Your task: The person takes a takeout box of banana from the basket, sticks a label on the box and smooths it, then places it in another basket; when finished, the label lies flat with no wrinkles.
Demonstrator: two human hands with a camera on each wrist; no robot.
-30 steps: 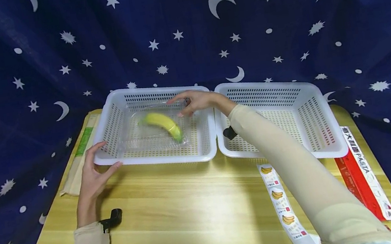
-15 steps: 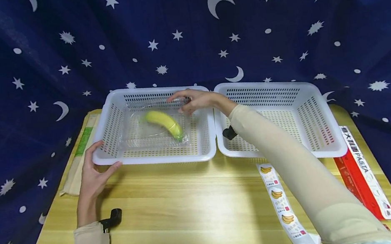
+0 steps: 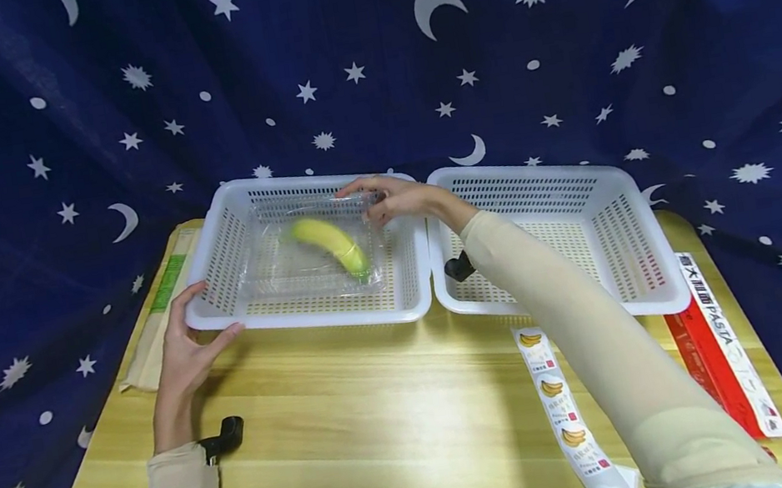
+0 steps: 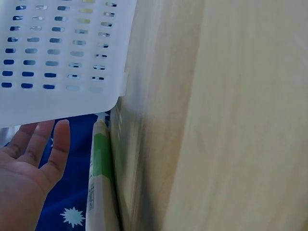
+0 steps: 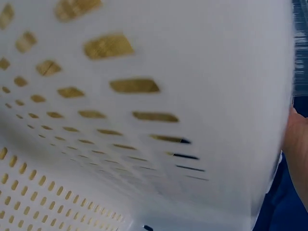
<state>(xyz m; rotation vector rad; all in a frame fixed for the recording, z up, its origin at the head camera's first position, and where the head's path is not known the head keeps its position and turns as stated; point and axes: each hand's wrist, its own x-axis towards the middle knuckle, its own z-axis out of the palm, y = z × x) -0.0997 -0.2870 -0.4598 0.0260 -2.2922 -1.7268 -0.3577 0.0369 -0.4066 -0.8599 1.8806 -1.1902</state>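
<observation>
A clear plastic box [image 3: 274, 274] with a yellow, green-tipped banana [image 3: 330, 243] inside is over the left white basket [image 3: 341, 319]. My right hand [image 3: 392, 197] holds the box by its right end, thumb and fingers at its edge. In the right wrist view, the box's ribbed wall [image 5: 301, 48] shows above part of the hand, and the right basket's [image 5: 216, 72] wall hides the rest. My left hand [image 3: 186, 342] spreads around the left basket's front left corner, thumb at the front rim; in the left wrist view its fingers [image 4: 61, 144] look fairly straight below the basket edge.
A second white basket [image 3: 636, 258] stands against the first, on the right. A strip of banana stickers [image 3: 567, 420] lies in front, with a red and white pasta pack [image 3: 723, 363] at the right edge. A beige and green packet [image 3: 162, 312] lies at the left. A starry curtain [image 3: 361, 46] hangs behind.
The plastic box and banana have shifted slightly right, along with my right hand. The left hand stays at the basket corner.
</observation>
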